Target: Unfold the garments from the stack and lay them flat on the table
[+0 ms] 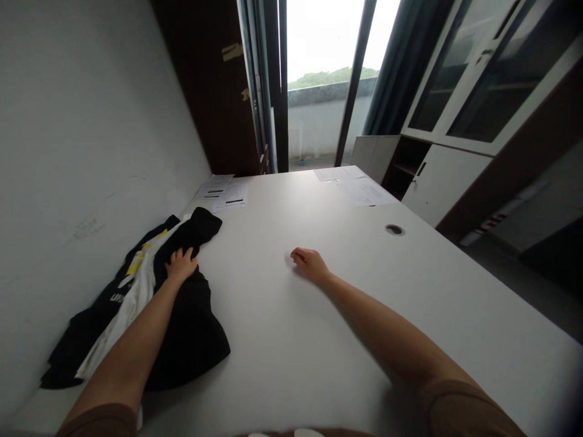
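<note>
On the left of the white desk (255,303), a black garment (191,334) lies loosely heaped. My left hand (182,265) rests on its upper part, fingers apart and pressed down on the cloth. Beside it, nearer the wall, are a white garment (141,291) and another black garment (98,309) with yellow and white print. My right hand (310,264) is over the middle of the desk, its fingers curled together. A small pale patch shows at its fingertips; I cannot make out what it is.
Printed papers (232,193) lie at the desk's far left corner, and more sheets (362,187) at the far right. A round cable hole (395,230) is near the right edge. The wall (91,152) borders the left side; a white cabinet (441,176) stands beyond the right.
</note>
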`<action>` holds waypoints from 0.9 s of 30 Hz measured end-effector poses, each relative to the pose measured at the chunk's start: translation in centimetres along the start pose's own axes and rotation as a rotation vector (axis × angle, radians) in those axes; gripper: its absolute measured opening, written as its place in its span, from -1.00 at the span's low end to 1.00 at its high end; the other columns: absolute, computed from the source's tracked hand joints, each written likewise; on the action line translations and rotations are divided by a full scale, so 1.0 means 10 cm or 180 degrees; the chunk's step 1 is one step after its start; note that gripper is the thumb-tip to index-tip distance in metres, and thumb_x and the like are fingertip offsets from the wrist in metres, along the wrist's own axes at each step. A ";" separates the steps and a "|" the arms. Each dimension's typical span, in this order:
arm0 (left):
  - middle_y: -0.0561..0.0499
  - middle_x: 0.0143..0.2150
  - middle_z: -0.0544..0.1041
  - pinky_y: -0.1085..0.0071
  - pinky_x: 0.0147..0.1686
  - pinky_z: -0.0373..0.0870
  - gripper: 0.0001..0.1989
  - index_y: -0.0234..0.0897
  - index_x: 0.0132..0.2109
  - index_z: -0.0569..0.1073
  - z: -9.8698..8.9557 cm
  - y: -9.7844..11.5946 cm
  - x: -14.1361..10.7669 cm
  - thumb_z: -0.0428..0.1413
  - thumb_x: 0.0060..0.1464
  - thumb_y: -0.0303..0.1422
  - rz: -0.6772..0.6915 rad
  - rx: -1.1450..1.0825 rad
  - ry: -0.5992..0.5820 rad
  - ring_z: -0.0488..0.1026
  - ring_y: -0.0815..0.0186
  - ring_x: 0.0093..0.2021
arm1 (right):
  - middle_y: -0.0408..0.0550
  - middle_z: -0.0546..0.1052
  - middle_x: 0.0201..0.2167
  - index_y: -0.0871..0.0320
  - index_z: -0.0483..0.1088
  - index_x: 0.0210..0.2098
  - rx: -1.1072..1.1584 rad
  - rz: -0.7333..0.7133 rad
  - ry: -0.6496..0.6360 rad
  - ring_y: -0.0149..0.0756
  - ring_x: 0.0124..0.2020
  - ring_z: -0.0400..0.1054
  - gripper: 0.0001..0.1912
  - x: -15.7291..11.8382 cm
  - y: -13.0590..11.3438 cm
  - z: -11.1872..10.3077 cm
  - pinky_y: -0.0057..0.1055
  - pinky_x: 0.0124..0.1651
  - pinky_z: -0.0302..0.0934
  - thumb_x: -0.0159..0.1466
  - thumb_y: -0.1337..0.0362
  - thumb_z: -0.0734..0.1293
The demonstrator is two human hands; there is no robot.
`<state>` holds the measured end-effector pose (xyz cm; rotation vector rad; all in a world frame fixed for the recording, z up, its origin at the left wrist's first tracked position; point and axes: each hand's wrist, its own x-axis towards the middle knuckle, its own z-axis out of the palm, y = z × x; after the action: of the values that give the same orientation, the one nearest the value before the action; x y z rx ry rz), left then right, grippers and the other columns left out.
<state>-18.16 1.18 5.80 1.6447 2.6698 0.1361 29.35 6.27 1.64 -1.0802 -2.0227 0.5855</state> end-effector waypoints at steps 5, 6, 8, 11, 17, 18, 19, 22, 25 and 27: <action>-0.21 0.30 0.42 0.10 0.31 0.21 -0.54 -0.28 0.20 0.48 -0.21 0.37 -0.64 -0.05 0.26 -0.26 0.1478 -0.0365 -0.0022 0.32 0.03 0.30 | -0.08 0.59 -0.35 0.08 0.54 -0.26 -0.0228 -0.0338 -0.0162 -0.28 -0.34 0.40 -0.79 0.01 0.03 0.02 -0.41 -0.21 0.18 0.36 0.28 0.25; -0.16 0.20 0.50 0.23 0.23 0.30 -0.57 -0.25 0.15 0.52 -0.27 0.43 -0.82 -0.08 0.29 -0.24 0.1894 -0.0612 -0.0390 0.42 0.10 0.19 | -0.07 0.59 -0.35 0.08 0.54 -0.26 -0.0242 -0.0351 -0.0160 -0.28 -0.34 0.40 -0.79 0.01 0.03 0.02 -0.41 -0.20 0.18 0.37 0.28 0.25; -0.06 0.00 0.60 0.36 0.02 0.39 -0.61 -0.19 0.05 0.56 -0.39 0.47 -1.15 -0.08 0.33 -0.17 0.2496 -0.0935 -0.1277 0.52 0.18 -0.03 | -0.07 0.59 -0.34 0.08 0.54 -0.25 -0.0267 -0.0362 -0.0163 -0.28 -0.33 0.41 -0.79 0.02 0.03 0.02 -0.42 -0.20 0.17 0.37 0.28 0.24; 0.02 -0.27 0.59 0.43 -0.22 0.33 -0.60 -0.21 -0.18 0.58 -0.50 0.26 -1.41 -0.05 0.32 -0.08 0.2599 -0.0910 -0.2201 0.49 0.25 -0.27 | -0.06 0.59 -0.33 0.10 0.54 -0.25 -0.0333 -0.0355 -0.0200 -0.28 -0.32 0.41 -0.78 0.02 0.03 0.02 -0.43 -0.19 0.17 0.38 0.28 0.25; 0.07 -0.56 0.32 0.42 -0.43 0.15 -0.46 -0.28 -0.53 0.40 -0.54 -0.76 -1.08 0.11 0.07 0.13 0.1220 -0.0366 -0.3062 0.28 0.30 -0.49 | -0.08 0.59 -0.34 0.11 0.55 -0.22 -0.0325 -0.0251 -0.0208 -0.32 -0.36 0.39 -0.79 0.03 0.04 0.02 -0.46 -0.23 0.15 0.38 0.29 0.25; 0.07 -0.55 0.35 0.42 -0.42 0.18 -0.47 -0.28 -0.52 0.42 -0.59 -0.89 -1.02 0.13 0.04 0.13 0.1080 -0.0448 -0.3132 0.30 0.29 -0.48 | -0.08 0.60 -0.34 0.11 0.55 -0.22 -0.0321 -0.0239 -0.0206 -0.33 -0.36 0.39 -0.79 0.03 0.04 0.02 -0.46 -0.23 0.15 0.38 0.29 0.25; 0.05 -0.50 0.41 0.42 -0.39 0.23 -0.49 -0.28 -0.48 0.47 -0.65 -0.97 -0.98 0.15 0.03 0.12 0.1020 -0.0584 -0.3204 0.36 0.26 -0.43 | -0.08 0.60 -0.34 0.11 0.55 -0.23 -0.0324 -0.0239 -0.0207 -0.33 -0.36 0.39 -0.79 0.02 0.04 0.02 -0.46 -0.23 0.15 0.38 0.29 0.25; -0.02 -0.20 0.61 0.41 -0.19 0.38 -0.54 -0.23 -0.13 0.59 -0.84 -0.90 -0.96 0.15 0.10 0.07 0.1094 -0.1053 -0.3422 0.52 0.14 -0.16 | -0.07 0.61 -0.32 0.11 0.55 -0.23 -0.0367 -0.0259 -0.0193 -0.32 -0.34 0.40 -0.79 0.02 0.03 0.03 -0.45 -0.21 0.15 0.39 0.28 0.25; -0.06 0.01 0.61 0.34 0.03 0.41 -0.50 -0.21 0.07 0.55 -0.86 -0.48 -0.93 0.11 0.19 0.04 0.1577 -0.1248 -0.3112 0.52 0.11 0.04 | -0.07 0.61 -0.32 0.10 0.55 -0.22 -0.0411 -0.0257 -0.0189 -0.31 -0.33 0.41 -0.78 0.03 0.04 0.03 -0.45 -0.20 0.15 0.39 0.27 0.25; -0.07 0.10 0.58 0.28 0.18 0.34 -0.52 -0.21 0.08 0.55 -0.72 -0.11 -0.83 0.06 0.23 0.02 0.2030 -0.1241 -0.2453 0.49 0.10 0.13 | -0.07 0.61 -0.32 0.10 0.55 -0.23 -0.0424 -0.0269 -0.0197 -0.31 -0.32 0.42 -0.79 0.03 0.04 0.03 -0.45 -0.20 0.16 0.39 0.28 0.25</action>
<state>-15.72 -7.23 12.49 1.8343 1.4264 0.0084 29.18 6.75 1.27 -1.0594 -2.1754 0.4507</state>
